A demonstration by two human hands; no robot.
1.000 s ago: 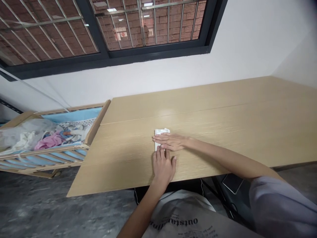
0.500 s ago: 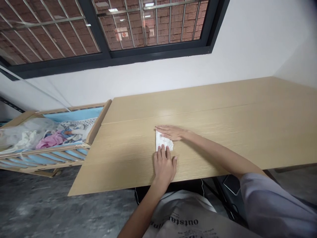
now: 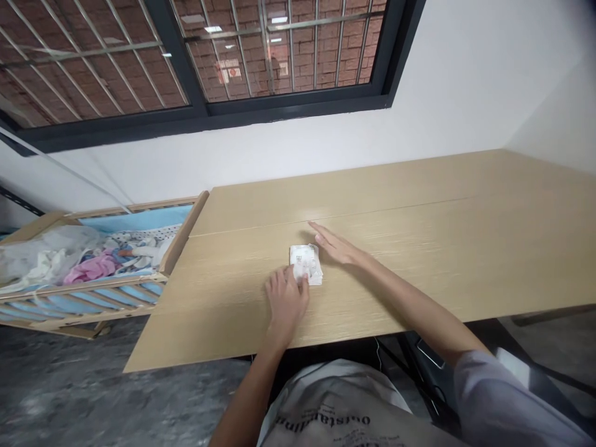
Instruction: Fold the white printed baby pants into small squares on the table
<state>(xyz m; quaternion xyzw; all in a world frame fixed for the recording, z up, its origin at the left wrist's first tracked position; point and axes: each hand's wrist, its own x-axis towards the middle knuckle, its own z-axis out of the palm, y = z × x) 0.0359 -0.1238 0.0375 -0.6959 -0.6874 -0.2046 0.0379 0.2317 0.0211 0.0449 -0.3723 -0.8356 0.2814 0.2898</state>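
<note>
We see a flat white item (image 3: 306,256) with printed marks lying on the near half of the wood-coloured table (image 3: 428,239). The left hand (image 3: 285,298) touches its near left portion with fingers and thumb; we cannot tell whether they pinch it. The right hand (image 3: 336,247), fingers extended, is just beside the item's right side, apart from the left hand. At left we note a wooden crib (image 3: 182,234).

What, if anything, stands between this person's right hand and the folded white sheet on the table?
Nothing visible does. Between the right hand and the folded white sheet, only a little tabletop shows. The left hand is at the sheet's near left corner, leaving the side facing the right hand uncovered.
</note>
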